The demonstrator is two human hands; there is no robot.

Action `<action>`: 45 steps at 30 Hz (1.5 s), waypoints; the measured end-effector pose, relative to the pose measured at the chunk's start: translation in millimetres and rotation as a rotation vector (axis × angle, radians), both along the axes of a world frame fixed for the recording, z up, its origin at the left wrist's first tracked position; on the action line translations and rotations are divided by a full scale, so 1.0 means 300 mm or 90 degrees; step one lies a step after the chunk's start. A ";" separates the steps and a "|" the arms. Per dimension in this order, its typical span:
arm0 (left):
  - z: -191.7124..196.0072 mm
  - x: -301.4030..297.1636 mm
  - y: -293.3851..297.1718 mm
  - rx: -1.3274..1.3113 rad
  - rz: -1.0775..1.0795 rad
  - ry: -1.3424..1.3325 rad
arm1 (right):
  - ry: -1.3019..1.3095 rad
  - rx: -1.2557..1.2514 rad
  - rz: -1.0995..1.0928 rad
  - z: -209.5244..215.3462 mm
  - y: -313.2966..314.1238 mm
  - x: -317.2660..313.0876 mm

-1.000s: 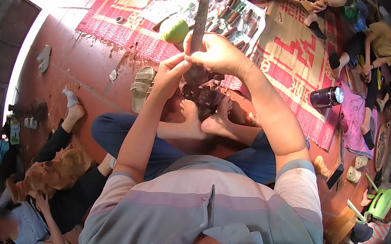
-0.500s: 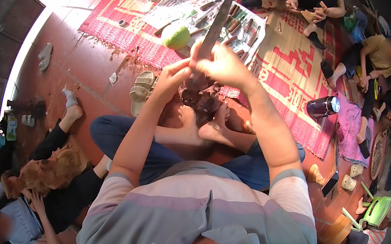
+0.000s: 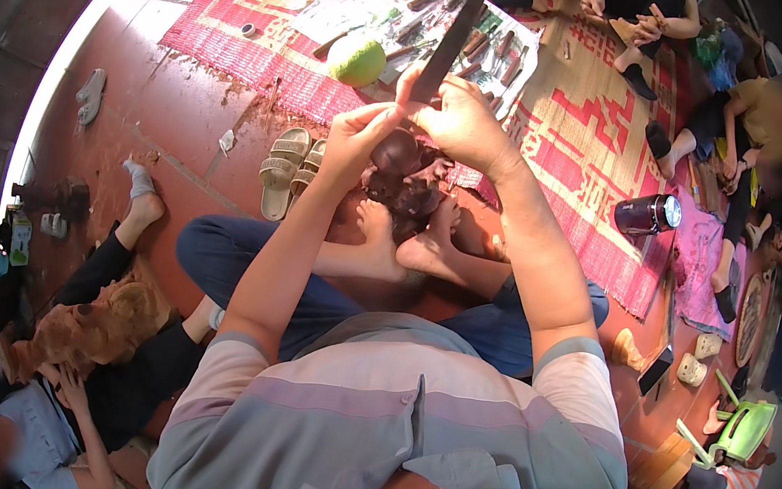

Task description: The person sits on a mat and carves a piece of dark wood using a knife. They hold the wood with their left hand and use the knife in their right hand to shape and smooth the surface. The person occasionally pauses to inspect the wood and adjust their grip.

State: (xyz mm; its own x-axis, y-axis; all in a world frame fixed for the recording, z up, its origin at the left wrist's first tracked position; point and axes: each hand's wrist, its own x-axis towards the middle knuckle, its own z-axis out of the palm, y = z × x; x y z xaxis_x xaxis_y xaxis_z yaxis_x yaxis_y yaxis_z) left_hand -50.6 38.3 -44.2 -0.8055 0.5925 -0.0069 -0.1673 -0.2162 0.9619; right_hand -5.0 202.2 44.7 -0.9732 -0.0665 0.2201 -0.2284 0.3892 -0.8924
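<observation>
In front of me my right hand (image 3: pixel 469 127) is closed around the lower end of a long, dark, flat blade-like tool (image 3: pixel 454 41). It slants up and away from me; its exact kind is unclear. My left hand (image 3: pixel 364 134) meets the right at that lower end, thumb and fingers pinched together. Whatever it pinches is hidden. Below both hands a dark brown carved piece (image 3: pixel 402 167), rounded on top, sits on the floor at my bare feet. A green round fruit (image 3: pixel 356 60) lies just beyond my left hand.
Carving tools (image 3: pixel 481 50) are spread over a printed sheet (image 3: pixel 345 10) on the red and tan mat (image 3: pixel 587 152). Tan sandals (image 3: pixel 285 173) stand left of my feet, a dark flask (image 3: pixel 646 214) lies right. Other people sit around; one at lower left holds a brown carving (image 3: pixel 101 323).
The blade-like tool has shifted slightly right and tilts more that way. My hands have turned a little, and more of the carved piece shows beneath them.
</observation>
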 end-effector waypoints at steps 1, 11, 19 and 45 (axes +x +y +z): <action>-0.011 -0.012 -0.015 -0.009 -0.027 0.012 | -0.041 -0.072 0.015 -0.010 -0.005 0.011; 0.054 0.032 0.013 0.069 -0.025 0.058 | -0.004 -0.063 0.027 -0.037 0.020 0.053; 0.041 0.017 0.026 0.053 -0.041 0.100 | 0.027 -0.333 -0.095 -0.126 0.089 0.015; 0.030 0.040 -0.003 -0.055 0.105 0.078 | -0.189 -0.611 -0.512 -0.921 0.462 0.564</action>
